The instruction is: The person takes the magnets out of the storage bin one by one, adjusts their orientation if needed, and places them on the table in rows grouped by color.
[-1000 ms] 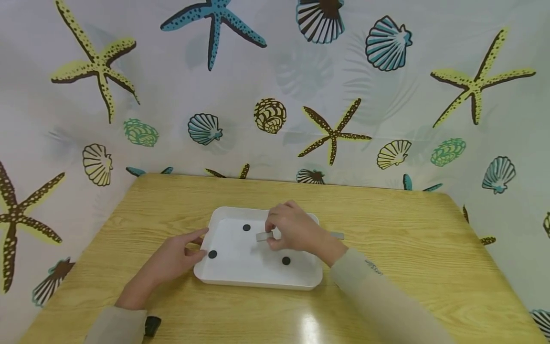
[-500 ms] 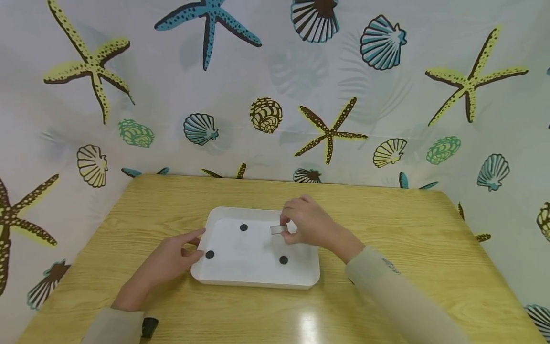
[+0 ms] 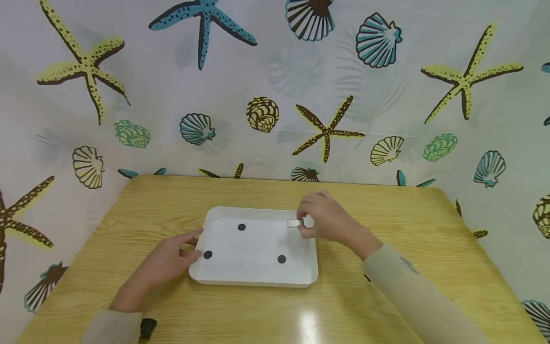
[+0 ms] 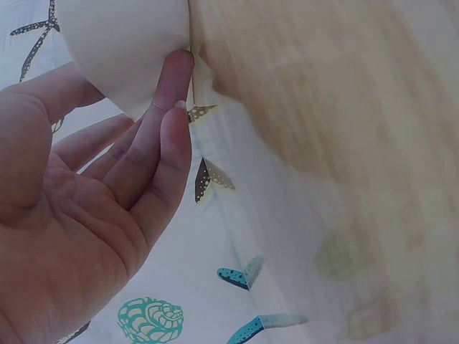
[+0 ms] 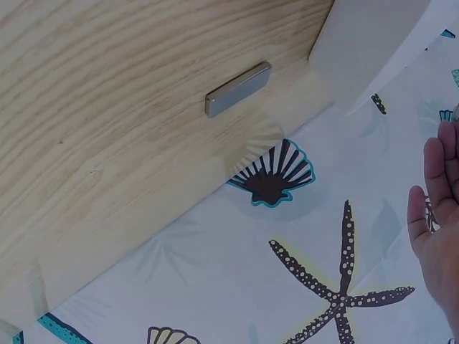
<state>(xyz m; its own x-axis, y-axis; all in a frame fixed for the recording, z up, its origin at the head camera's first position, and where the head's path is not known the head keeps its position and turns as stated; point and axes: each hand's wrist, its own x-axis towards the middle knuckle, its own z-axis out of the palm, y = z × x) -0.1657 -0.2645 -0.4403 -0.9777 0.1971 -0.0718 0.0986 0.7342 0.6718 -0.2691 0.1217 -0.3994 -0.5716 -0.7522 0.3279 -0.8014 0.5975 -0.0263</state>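
A shallow white tray (image 3: 253,284) lies on the wooden table in the head view, with 3 small black discs, one of them a disc (image 3: 281,259) at the lower right. Between thumb and fingers, my right hand (image 3: 328,217) pinches a small silvery flat bar (image 3: 294,223) above the tray's upper right part. Fingertips and thumb of my left hand (image 3: 169,260) touch the tray's left side, the fingers only slightly bent. The left wrist view shows these fingers (image 4: 172,86) against the tray's wall. Only the edge of my right hand (image 5: 441,201) appears in the right wrist view; the held bar is hidden there.
A second silvery bar (image 5: 239,89) rests on the table (image 5: 129,129) beside the tray in the right wrist view; in the head view it is out of sight. A shell-printed cloth (image 3: 232,148) rises behind the table and along both sides.
My right hand, holding the bar, has moved right and away from me over the tray. The second bar, visible right of the tray before, is hidden in the head view. My left hand stays at the tray.
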